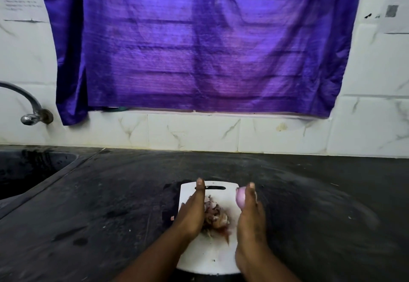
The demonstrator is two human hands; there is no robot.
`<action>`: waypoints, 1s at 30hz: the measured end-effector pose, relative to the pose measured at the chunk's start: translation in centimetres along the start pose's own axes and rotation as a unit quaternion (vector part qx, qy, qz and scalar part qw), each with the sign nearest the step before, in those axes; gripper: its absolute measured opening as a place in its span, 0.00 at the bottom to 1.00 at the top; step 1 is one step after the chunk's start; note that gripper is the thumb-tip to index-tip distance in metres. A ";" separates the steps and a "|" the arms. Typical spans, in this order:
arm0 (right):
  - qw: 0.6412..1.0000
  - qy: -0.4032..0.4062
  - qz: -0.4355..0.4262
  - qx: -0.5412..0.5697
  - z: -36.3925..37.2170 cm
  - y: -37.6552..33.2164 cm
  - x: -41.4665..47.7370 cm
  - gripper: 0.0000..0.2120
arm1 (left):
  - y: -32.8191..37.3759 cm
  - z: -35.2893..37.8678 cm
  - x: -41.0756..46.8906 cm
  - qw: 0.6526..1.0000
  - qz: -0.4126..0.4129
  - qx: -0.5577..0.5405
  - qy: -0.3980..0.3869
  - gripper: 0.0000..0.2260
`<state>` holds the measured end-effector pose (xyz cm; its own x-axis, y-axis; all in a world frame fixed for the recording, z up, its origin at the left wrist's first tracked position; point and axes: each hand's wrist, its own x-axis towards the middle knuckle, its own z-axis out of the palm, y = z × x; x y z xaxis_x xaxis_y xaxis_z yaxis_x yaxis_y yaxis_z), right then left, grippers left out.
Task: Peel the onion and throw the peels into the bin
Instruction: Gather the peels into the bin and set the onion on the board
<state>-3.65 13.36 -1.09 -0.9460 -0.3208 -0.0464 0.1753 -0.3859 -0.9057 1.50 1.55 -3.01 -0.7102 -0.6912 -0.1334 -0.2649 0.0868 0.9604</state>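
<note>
1. A deep purple cloth curtain hangs over the white marble-look tiled wall, filling the upper half of the view behind the work area.
2. The dark stone table runs across the frame, with a sunken dark sink at its left end under a curved metal tap. No bin can be seen from this angle.
3. A white plastic cutting board with a slotted handle lies at the near edge of the table, apparently serving as the catch-all for the mess.
4. The left hand, fingers straight and together, stands on edge against the left side of the scraps. It grips nothing and looks placed like a scraper to herd them inward.
5. The right hand stands opposite as the second wall, the two hands apart with the heap between them. It seems to be closed around the onion, though the grip is partly hidden.
6. A heap of brown and pinkish papery onion peels sits mid-board between the palms, seemingly gathered for one lift to the bin.
7. The pale purple peeled onion shows smooth and glossy at the right hand's fingers, above the board's right edge, with no dry skin visible on the exposed side.
</note>
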 end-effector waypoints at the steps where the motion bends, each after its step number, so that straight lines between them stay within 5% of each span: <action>1: 1.000 0.017 0.005 0.003 0.6 0.4 -0.6 0.20 | 0.4 0.4 -0.1 1.000 -0.002 -0.019 0.007 0.50; 5: 0.998 0.054 0.000 0.024 3.6 1.9 -0.4 0.17 | 0.3 2.4 0.4 0.982 -0.028 -0.181 -0.054 0.56; 8: 0.999 0.050 0.003 0.020 4.2 1.4 1.6 0.21 | -0.2 2.3 0.2 0.972 -0.030 -0.231 0.013 0.49; 13: 0.992 -0.092 0.006 -0.083 2.1 -0.7 7.8 0.21 | -0.7 2.8 -5.0 0.967 0.067 -0.155 0.192 0.40; 16: 0.973 -0.188 0.021 -0.131 1.3 -0.6 8.5 0.19 | -1.4 5.5 -7.1 0.956 0.072 -0.177 0.222 0.48; 23: 0.927 -0.300 0.055 -0.219 3.0 0.1 8.2 0.24 | 1.8 8.2 -6.6 0.964 0.040 0.011 0.264 0.37; 30: 0.916 -0.332 0.047 -0.221 2.3 1.2 8.4 0.27 | 1.8 5.5 -2.7 0.964 0.013 -0.021 0.265 0.32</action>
<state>-10.79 8.18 -1.61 -0.5331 -0.8461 0.0011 -0.0195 0.0110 -0.9997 -0.66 7.51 -2.23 -0.2809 -0.9595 0.0226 -0.2169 0.0865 0.9723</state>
